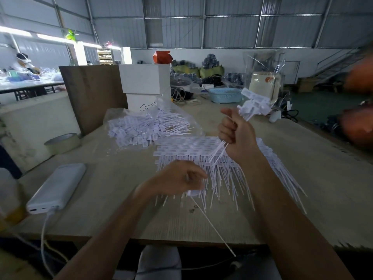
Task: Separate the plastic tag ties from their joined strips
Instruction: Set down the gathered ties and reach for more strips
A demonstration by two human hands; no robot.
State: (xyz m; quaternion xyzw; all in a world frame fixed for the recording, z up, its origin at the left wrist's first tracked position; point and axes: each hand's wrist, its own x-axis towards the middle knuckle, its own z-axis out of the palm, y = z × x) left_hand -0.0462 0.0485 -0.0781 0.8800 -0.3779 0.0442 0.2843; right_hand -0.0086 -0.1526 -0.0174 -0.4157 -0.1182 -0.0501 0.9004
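Warehouse bench bearing stacked joined strips of white plastic tag ties; right hand, raised, fist curled round a bundle of separated ties, while the motion-blurred left hand pinches a single tie, fingertips indistinct.
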